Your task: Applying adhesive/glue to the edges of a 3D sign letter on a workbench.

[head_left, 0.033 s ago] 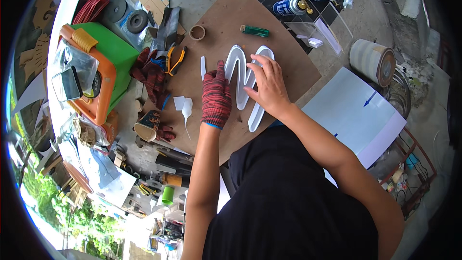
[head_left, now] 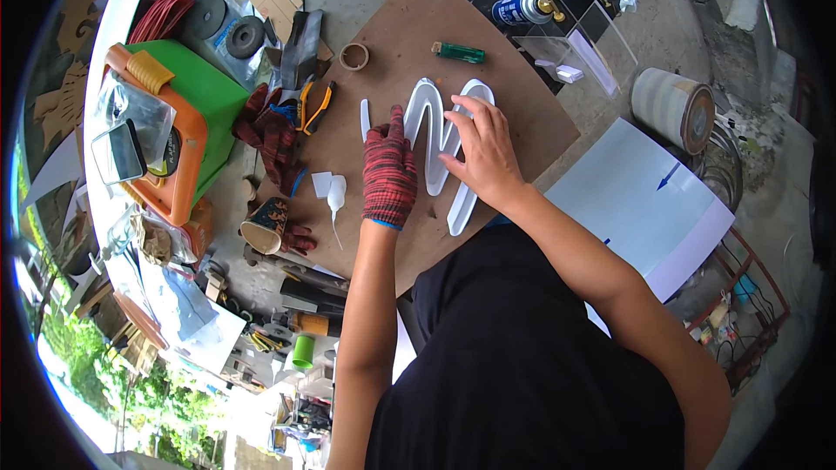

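A white, hollow zigzag piece shaped like a letter [head_left: 435, 176], with raised rims, lies on the brown board [head_left: 514, 113]. My left hand [head_left: 389, 176], in a red and black knit glove, rests at its left edge with the index finger stretched out; the other fingers are partly bent. My bare right hand [head_left: 485, 148] curves over the right part of the piece, fingertips and thumb on its rims. Just left of the gloved fingers is a thin white strip [head_left: 365, 120]. A small white squeeze bottle with a fine nozzle [head_left: 336, 193] lies beside the glove, touching a white square chip [head_left: 322, 184].
On the board are a tape roll [head_left: 354, 57], a green lighter [head_left: 459, 52] and orange-handled pliers [head_left: 315, 108]. Left stand a paper cup [head_left: 264, 224] and a green-orange bin [head_left: 205, 91]. Gas canisters [head_left: 522, 9], a striped drum [head_left: 670, 110] and a white sheet [head_left: 636, 204] are at right.
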Motion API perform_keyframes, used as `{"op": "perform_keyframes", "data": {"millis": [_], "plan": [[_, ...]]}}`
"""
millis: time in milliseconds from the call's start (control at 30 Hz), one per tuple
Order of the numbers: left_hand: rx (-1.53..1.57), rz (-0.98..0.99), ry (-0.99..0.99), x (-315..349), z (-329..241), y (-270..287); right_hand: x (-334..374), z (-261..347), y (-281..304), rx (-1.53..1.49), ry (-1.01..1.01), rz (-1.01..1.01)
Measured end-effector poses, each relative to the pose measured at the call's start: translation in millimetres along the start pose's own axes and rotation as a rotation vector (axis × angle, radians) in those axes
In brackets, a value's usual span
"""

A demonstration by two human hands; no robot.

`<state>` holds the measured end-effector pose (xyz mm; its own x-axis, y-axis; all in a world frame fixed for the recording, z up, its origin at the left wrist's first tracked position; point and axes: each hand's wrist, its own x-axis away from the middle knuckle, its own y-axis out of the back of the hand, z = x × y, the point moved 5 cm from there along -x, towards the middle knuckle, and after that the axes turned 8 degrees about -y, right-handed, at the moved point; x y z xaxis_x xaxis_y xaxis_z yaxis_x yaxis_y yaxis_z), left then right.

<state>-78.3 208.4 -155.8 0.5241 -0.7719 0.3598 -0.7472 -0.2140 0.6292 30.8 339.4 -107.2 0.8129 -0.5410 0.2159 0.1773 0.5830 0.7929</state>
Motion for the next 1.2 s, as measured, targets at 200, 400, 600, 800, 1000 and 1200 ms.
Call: {"op": "perform_keyframes", "data": {"millis": [200,400,600,800,1000,1200], "plan": [[0.065,-0.045,0.043,-1.6,-8.1,1.8,0.8,0.0,-1.0,0.015,0.001,-0.029],[0.08,-0.048,0.014,0.8,-4.6,4.6,3.3,2.3,0.8,-0.004,-0.016,-0.069],[0.131,-0.161,-0.005,11.1,-0.4,3.1,9.1,3.9,19.1,0.029,0.099,-0.064],[0.064,-0.438,0.026,37.6,-15.4,6.9,-6.7,-9.7,46.8,0.119,0.141,-0.062],[0.234,-0.171,0.344,79.1,-57.4,-28.8,-0.4,-24.5,50.9,0.073,0.137,-0.093],[0.401,-0.017,0.504,67.5,-65.5,-50.9,7.8,-31.7,51.6,0.038,0.147,-0.027]]}}
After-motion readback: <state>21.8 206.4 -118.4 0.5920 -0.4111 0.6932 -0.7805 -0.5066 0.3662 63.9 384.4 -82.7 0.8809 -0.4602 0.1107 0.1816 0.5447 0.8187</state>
